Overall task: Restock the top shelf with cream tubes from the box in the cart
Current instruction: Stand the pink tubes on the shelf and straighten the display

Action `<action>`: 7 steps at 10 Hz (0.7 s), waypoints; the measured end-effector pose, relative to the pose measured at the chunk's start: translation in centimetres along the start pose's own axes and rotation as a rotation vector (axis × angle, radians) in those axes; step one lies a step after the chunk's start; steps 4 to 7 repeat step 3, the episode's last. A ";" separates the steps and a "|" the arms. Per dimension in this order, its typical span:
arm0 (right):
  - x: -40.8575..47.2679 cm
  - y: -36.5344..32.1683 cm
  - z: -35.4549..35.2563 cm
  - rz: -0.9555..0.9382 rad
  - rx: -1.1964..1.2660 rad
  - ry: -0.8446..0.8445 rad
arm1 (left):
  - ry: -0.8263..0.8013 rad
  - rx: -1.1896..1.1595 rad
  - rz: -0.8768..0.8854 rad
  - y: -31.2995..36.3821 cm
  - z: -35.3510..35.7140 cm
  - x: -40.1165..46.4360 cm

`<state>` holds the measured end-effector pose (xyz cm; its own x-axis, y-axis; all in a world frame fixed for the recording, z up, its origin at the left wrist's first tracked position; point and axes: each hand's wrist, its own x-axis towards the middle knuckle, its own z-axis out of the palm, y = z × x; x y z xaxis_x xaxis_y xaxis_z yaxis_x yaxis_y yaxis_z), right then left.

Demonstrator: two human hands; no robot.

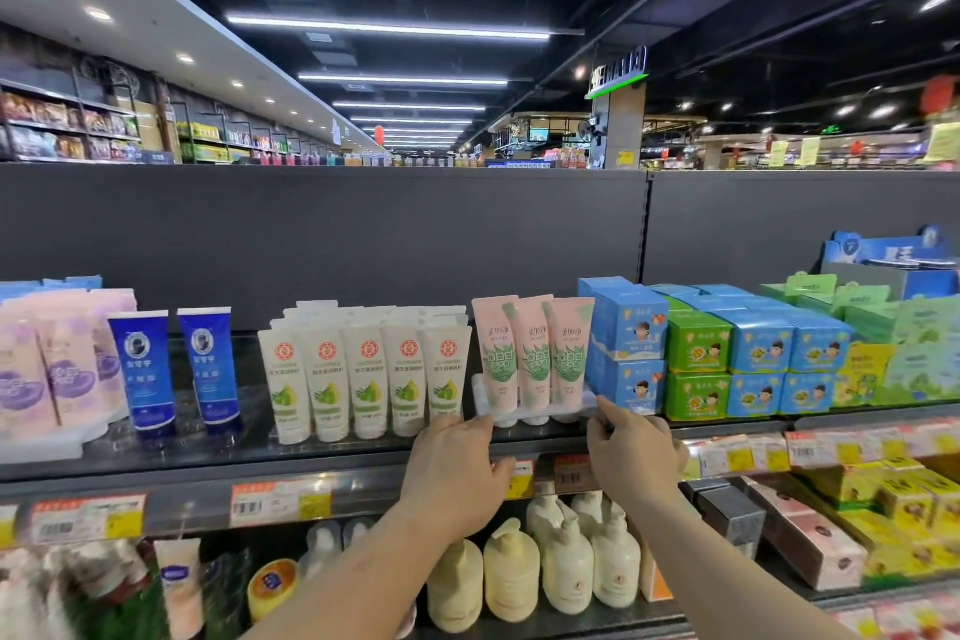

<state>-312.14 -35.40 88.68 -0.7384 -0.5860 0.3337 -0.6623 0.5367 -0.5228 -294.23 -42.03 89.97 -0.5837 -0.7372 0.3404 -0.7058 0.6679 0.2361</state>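
Overhead, ceiling strip lights (388,27) cross above the glossy top shelf (208,452).

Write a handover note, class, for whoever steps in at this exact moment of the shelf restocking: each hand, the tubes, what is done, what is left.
Left hand: holds the left end of the clear tray at the top shelf edge.
Right hand: pinches the tray's right end.
Pink cream tubes: three stand upright in the tray, between the white tubes and the blue boxes.
Done: those three are on the shelf.
Left: settle the tray; the cart and box are out of view, so remaining stock is unknown.
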 end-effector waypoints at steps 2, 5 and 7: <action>0.0 0.0 0.4 0.003 0.022 0.039 | 0.007 -0.030 0.000 -0.3 0.0 -0.1; 0.1 -0.1 0.1 0.009 0.018 0.032 | -0.001 -0.036 0.026 -0.5 -0.2 -0.2; 0.1 -0.1 0.1 0.009 0.018 0.032 | -0.001 -0.036 0.026 -0.5 -0.2 -0.2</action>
